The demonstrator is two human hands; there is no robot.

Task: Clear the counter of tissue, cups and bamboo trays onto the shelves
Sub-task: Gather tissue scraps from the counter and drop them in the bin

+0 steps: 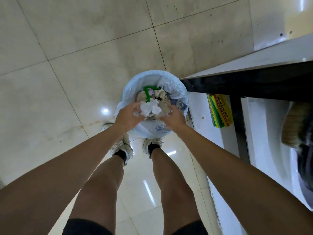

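Observation:
I look straight down at a waste bin lined with a pale blue plastic bag (pixel 176 89) standing on the tiled floor. Both my arms reach over it. My left hand (pixel 127 117) grips a crumpled white tissue (pixel 150 108) over the bin's mouth. My right hand (pixel 174 118) hovers just right of the tissue, fingers spread, and I cannot tell whether it touches the wad. Brownish paper and a green plastic piece (pixel 147 94) lie inside the bin.
A dark counter edge (pixel 254 78) runs along the right with white shelving (pixel 199 106) beneath it. A yellow and red mouse glue trap pack (pixel 220 111) lies on the low shelf. My legs and shoes (pixel 152 145) stand just behind the bin.

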